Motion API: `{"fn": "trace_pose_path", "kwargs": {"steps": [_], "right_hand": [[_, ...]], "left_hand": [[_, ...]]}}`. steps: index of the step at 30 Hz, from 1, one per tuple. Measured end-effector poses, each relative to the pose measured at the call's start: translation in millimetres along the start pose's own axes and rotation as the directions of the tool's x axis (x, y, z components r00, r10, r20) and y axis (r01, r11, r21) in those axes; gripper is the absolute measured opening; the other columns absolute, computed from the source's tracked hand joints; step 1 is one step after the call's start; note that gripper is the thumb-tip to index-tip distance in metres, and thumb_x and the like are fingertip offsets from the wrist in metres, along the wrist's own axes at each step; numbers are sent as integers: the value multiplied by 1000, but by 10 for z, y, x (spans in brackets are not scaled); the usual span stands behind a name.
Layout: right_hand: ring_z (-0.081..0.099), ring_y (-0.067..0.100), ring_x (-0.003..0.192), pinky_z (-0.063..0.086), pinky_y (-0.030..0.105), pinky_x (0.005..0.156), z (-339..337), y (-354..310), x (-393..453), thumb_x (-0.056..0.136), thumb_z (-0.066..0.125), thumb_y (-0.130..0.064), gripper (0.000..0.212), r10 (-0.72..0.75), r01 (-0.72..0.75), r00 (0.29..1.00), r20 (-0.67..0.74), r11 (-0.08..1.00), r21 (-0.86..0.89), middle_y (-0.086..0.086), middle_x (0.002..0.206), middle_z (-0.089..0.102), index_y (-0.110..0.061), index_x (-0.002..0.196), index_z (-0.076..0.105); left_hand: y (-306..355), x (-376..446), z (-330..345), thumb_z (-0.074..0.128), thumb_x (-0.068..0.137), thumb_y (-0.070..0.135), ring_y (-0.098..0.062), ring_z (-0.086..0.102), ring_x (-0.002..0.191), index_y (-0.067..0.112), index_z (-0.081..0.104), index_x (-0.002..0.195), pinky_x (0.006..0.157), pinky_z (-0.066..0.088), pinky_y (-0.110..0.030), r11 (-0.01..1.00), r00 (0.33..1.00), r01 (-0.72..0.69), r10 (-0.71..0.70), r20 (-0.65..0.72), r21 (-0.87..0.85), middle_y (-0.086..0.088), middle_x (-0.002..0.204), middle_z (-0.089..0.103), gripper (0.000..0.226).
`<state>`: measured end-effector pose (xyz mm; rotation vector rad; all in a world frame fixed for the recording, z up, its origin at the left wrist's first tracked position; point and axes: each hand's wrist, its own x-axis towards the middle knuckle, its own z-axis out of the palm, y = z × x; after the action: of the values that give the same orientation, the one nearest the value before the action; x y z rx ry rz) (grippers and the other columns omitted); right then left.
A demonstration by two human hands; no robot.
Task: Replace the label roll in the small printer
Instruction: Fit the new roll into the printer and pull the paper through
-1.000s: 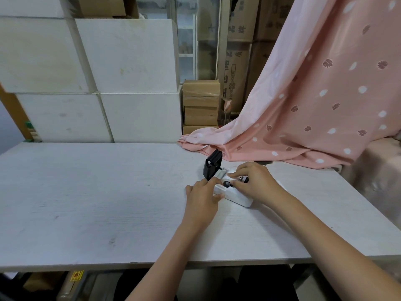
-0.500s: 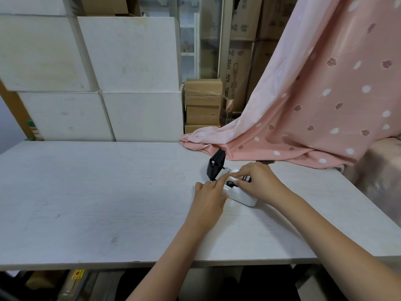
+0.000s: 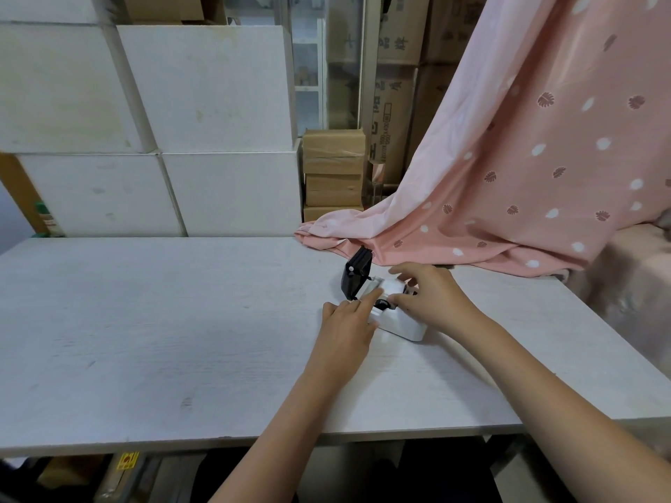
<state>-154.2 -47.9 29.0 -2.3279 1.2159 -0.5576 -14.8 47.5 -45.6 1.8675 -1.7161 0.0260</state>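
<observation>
A small white label printer (image 3: 403, 325) lies on the white table (image 3: 163, 321), its black lid (image 3: 356, 279) swung up and open at the far left end. A white label roll (image 3: 392, 286) sits in the open bay. My left hand (image 3: 346, 321) rests against the printer's near left side, index finger stretched along the bay's edge. My right hand (image 3: 432, 297) reaches over the bay from the right, fingertips pinching at the roll. Part of the bay is hidden by my fingers.
A pink dotted cloth (image 3: 526, 183) drapes from the upper right onto the table just behind the printer. Large white boxes (image 3: 203, 139) and brown cartons (image 3: 334, 172) stand beyond the far edge. The table's near edge (image 3: 254, 439) runs below my forearms.
My right hand's fingers have spread over the bay and the white roll now shows between them. My left index finger has stretched further along the bay edge. The printer has not moved.
</observation>
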Motion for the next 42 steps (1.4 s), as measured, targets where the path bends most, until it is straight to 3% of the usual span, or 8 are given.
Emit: {"fn": "trace_pose_path", "kwargs": {"steps": [6, 12, 17, 20, 24, 30, 34, 42], "right_hand": [[68, 18, 74, 51, 26, 64, -53, -150, 91, 86, 79, -18, 32, 241, -213, 970, -23, 893, 396, 3, 87, 71, -11, 116, 68], [56, 20, 42, 49, 29, 52, -71, -244, 240, 90, 73, -6, 22, 350, -387, 922, 167, 855, 346, 15, 56, 69, 4, 72, 66], [54, 16, 37, 50, 24, 46, -130, -203, 206, 92, 67, 5, 10, 434, -482, 876, 210, 764, 430, 19, 60, 69, 11, 85, 64], [60, 17, 45, 53, 29, 57, -135, -76, 129, 89, 70, 5, 10, 454, -499, 863, 221, 703, 506, 16, 56, 70, 12, 85, 64], [57, 15, 44, 54, 31, 64, -132, 65, 27, 88, 70, 5, 15, 486, -514, 848, 211, 658, 550, 21, 74, 74, 16, 97, 67], [52, 8, 32, 40, 18, 41, -165, 130, -95, 88, 66, 2, 9, 519, -526, 835, 182, 655, 543, 8, 58, 70, 4, 80, 68], [47, 6, 25, 31, 11, 31, -198, 144, -179, 89, 63, 5, 5, 527, -526, 830, 184, 628, 574, 13, 62, 65, 7, 86, 65], [49, 10, 33, 30, 14, 35, -225, 258, -238, 88, 62, 0, 5, 553, -557, 808, 202, 606, 568, 9, 63, 71, 2, 88, 67]], "left_hand": [[22, -13, -22, 55, 93, 11, -17, 52, 84, 29, 35, 150, 87, 36, -35, 1000, 1000, -17, 17, -7, -8, 10, 81, 47, 62], [25, -19, -25, 54, 93, 12, -16, 51, 83, 31, 34, 150, 86, 36, -35, 1000, 1000, -26, 26, -10, 6, 8, 80, 49, 64], [34, -6, -23, 54, 96, 17, -15, 48, 78, 25, 41, 146, 87, 37, -34, 999, 999, -22, 21, -37, -45, 11, 72, 44, 53], [43, -15, -47, 53, 97, 16, -20, 51, 77, 17, 57, 122, 83, 44, -40, 991, 983, 30, -53, -175, -129, 9, 73, 50, 26], [27, -46, -85, 55, 94, 10, -18, 49, 81, 16, 53, 101, 74, 43, -35, 958, 896, 102, -206, -394, -269, 9, 81, 47, 9], [-38, -5, -27, 58, 93, 11, -18, 49, 97, 13, 48, 125, 87, 45, -34, 936, 878, 154, -276, -390, -316, 4, 104, 50, 34], [-47, -1, -11, 58, 94, 11, -21, 52, 107, 11, 44, 138, 94, 45, -34, 935, 894, 159, -273, -355, -317, -1, 119, 56, 47], [-15, 11, -20, 54, 96, 10, -21, 45, 128, 15, 28, 153, 101, 29, -20, 954, 934, 163, -232, -271, -253, -4, 143, 50, 63]]}}
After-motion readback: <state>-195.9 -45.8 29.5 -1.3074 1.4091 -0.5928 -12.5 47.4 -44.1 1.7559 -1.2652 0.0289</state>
